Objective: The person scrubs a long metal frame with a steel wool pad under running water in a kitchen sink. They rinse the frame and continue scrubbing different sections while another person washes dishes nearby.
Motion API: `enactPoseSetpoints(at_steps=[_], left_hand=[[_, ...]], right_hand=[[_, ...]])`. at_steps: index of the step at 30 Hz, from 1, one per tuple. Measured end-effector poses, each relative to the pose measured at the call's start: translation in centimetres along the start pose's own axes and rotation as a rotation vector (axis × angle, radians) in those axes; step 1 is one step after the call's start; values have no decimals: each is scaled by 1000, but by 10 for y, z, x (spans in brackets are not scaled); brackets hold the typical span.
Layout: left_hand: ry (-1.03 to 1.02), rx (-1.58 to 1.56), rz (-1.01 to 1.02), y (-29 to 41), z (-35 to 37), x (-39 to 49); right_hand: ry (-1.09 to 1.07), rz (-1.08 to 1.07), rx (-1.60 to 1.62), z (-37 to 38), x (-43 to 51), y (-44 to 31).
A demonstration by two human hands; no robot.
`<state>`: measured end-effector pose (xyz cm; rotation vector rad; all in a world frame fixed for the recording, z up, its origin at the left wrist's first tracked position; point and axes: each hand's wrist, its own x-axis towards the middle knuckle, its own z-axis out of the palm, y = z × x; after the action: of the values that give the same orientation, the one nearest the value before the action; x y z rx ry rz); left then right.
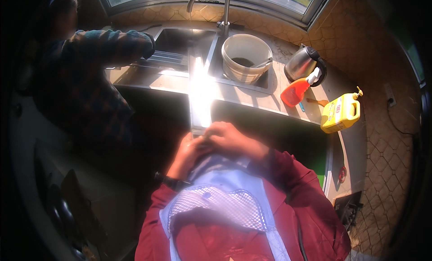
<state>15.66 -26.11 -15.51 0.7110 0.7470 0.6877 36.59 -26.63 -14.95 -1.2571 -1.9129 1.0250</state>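
My left hand [190, 148] and my right hand [223, 136] meet in front of my waist, fingers bent inward at the top of a blue apron [222, 180]. A pale, flat, glaring strip [200, 117] reaches from the sink's edge down to my fingertips; glare hides its form, and I cannot tell whether I grip it. Beyond, a white plastic bucket [227, 63] with dark liquid and a handled utensil [263, 62] inside stands in the right basin of a steel sink [182, 36]. A curved metal faucet [226, 14] rises behind.
At the left, a person in a plaid sleeve [111, 46] reaches to the left basin. On the right counter are a steel electric kettle [302, 63], a red spray bottle [294, 91] and a yellow pump jug [339, 114]. A cooktop [346, 207] lies at lower right.
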Motion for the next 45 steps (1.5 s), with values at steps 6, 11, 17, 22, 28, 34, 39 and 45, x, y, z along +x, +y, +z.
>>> enactPoseSetpoints(at_steps=[6, 11, 17, 22, 28, 34, 39, 45], left_hand=[[116, -42, -60, 3, -11, -12], [224, -24, -32, 11, -20, -21], [327, 38, -19, 20, -21, -28], [393, -1, 23, 27, -13, -29], [433, 5, 128, 53, 10, -25], [394, 1, 238, 84, 41, 4], [335, 13, 194, 106, 78, 39], [147, 15, 151, 130, 131, 77]], right_hand=[[-149, 158, 552, -13, 13, 3], [-4, 189, 817, -45, 29, 39], [405, 431, 708, -114, 49, 130], [702, 427, 136, -160, 57, 204], [699, 353, -162, -165, 62, 236], [559, 455, -401, -165, 64, 213], [603, 370, -518, -169, 56, 190], [650, 31, -559, -185, 59, 141]])
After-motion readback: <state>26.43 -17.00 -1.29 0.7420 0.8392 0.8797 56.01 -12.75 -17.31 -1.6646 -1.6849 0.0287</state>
